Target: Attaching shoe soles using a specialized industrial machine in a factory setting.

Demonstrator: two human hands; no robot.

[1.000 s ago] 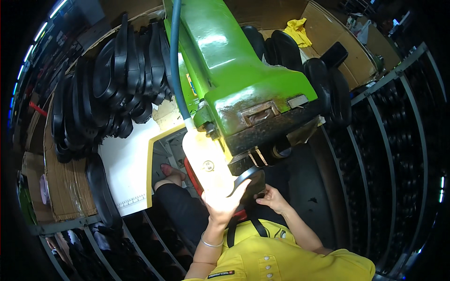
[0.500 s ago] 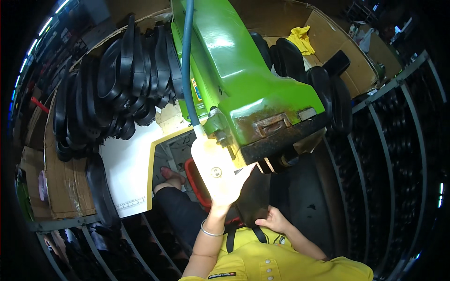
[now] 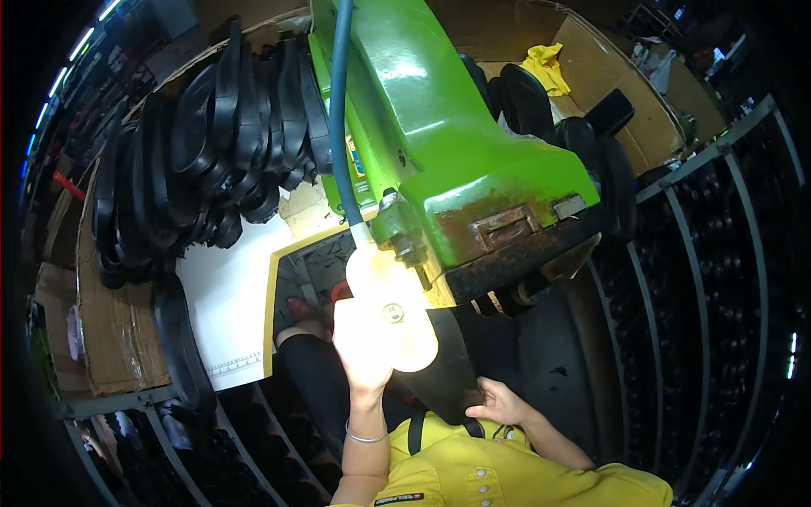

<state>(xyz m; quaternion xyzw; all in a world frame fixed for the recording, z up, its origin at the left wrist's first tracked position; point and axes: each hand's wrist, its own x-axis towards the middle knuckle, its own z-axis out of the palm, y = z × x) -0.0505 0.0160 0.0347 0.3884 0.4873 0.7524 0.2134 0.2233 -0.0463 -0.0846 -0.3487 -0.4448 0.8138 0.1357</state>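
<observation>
A black shoe sole [image 3: 451, 359] stretches from under the head of a green machine [image 3: 439, 152] down toward my yellow shirt. My right hand [image 3: 501, 401] is closed on its lower end, thumb and fingers pinching the edge. A white lamp head [image 3: 411, 342] on a blue-grey bendable neck [image 3: 338, 110] glows in front of the machine and covers part of the sole. My left hand [image 3: 359, 346] is beside and under this lamp, washed out by its light. Its fingers are mostly hidden, so whether they touch the sole cannot be seen.
Many black soles [image 3: 198, 135] are piled in a cardboard box [image 3: 118, 338] at the left. Another box [image 3: 629, 139] at the right holds more soles and a yellow cloth [image 3: 546, 69]. Metal racks [image 3: 688, 220] flank me; a white board [image 3: 224, 313] lies left of the machine.
My left hand has shifted left and its fingers no longer show right of the lamp. The sole's lower end has come a little nearer to me, with my right hand still on it.
</observation>
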